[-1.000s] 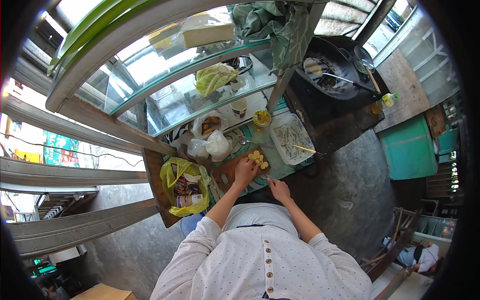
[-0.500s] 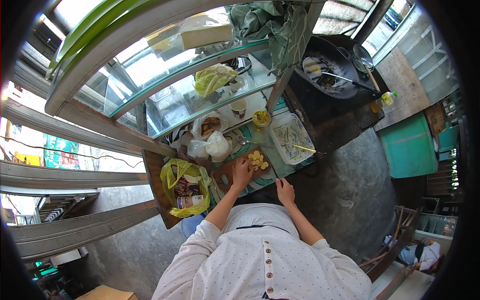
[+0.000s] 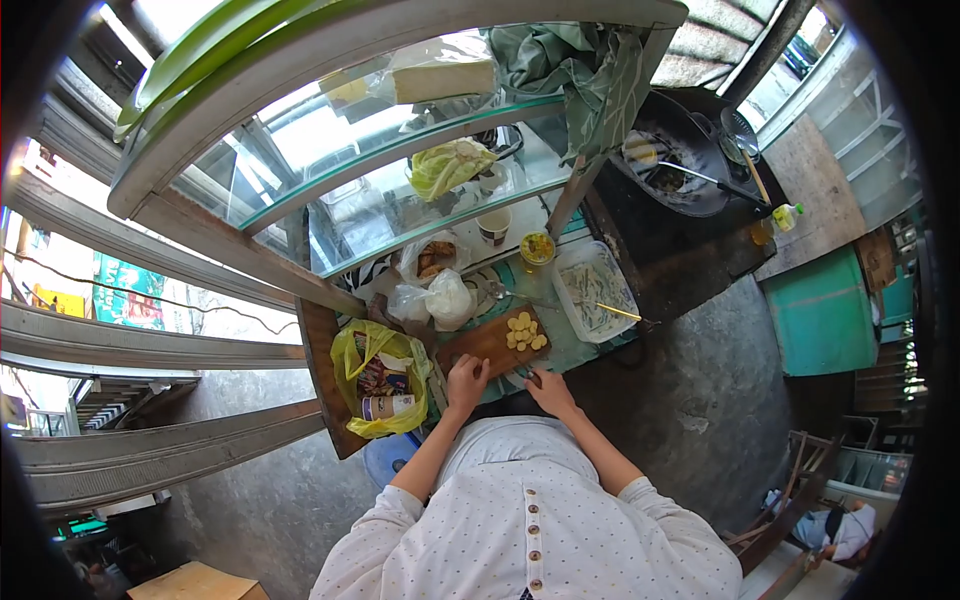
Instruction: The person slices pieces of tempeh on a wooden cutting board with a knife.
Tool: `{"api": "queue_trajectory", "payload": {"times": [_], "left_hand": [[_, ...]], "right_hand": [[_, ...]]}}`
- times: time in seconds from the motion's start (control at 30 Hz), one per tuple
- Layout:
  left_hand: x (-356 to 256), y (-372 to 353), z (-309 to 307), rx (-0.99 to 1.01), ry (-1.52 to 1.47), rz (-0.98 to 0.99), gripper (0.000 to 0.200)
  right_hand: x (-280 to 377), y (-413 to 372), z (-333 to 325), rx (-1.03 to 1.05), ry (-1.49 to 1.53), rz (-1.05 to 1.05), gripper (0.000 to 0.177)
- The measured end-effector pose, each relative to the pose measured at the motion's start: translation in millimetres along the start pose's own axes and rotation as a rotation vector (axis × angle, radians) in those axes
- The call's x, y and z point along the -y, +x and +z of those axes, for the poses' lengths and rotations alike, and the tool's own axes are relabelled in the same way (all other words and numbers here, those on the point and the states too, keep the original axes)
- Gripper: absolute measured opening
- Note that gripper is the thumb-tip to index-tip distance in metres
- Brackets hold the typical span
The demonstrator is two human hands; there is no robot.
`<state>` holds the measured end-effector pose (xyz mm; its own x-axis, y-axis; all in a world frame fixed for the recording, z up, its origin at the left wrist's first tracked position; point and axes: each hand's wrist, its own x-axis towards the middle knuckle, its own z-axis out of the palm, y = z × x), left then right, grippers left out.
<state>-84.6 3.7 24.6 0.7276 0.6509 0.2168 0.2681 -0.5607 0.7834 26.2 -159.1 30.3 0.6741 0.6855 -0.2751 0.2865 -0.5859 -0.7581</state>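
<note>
My left hand (image 3: 466, 387) lies over the handle end of a brown wooden cutting board (image 3: 475, 343), fingers bent onto it and hiding the handle hole. Pale yellow round slices (image 3: 524, 332) are spread at the board's far right end. Just right of the board's near edge is my right hand (image 3: 550, 394), closed on a knife (image 3: 518, 374); only a little of it shows, pointing left toward the board.
A yellow plastic bag (image 3: 349, 400) of packets stands left. Behind the board are a white plastic bag (image 3: 450, 300), a spoon (image 3: 500, 292) and a jar (image 3: 537, 248). A plastic tub (image 3: 628, 285) sits right, before a wok (image 3: 700, 195). A glass cabinet (image 3: 380, 180) overhangs the counter.
My left hand has left the slices and moved down-left to the board's handle end. My right hand has shifted left, closer to the board. The whole view has shifted slightly.
</note>
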Motion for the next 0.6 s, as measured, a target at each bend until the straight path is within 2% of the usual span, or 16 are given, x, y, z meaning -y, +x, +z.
{"api": "queue_trajectory", "payload": {"times": [0.07, 0.2, 0.27, 0.57, 0.6], "left_hand": [[-12.1, 0.0, -4.1, -0.018, -0.085, -0.094, 0.011], [-21.6, 8.8, -10.9, -0.04, -0.133, -0.107, 0.013], [-19.3, 10.5, -13.6, 0.003, -0.136, -0.093, 0.017], [-0.3, 15.5, -12.8, 0.123, -0.122, -0.067, 0.013], [-1.9, 16.8, -13.0, 0.125, -0.11, -0.065, 0.014]], "right_hand": [[-3.0, 0.9, 7.4, 0.084, -0.026, -0.026, 0.027], [-15.4, 4.3, 14.0, 0.074, -0.006, -0.05, 0.026], [-16.3, 4.7, 10.7, 0.139, 0.28, 0.274, 0.025], [-30.6, 5.1, 25.1, 0.094, 0.301, 0.216, 0.024], [-29.3, 5.1, 24.3, 0.155, 0.373, 0.296, 0.027]]}}
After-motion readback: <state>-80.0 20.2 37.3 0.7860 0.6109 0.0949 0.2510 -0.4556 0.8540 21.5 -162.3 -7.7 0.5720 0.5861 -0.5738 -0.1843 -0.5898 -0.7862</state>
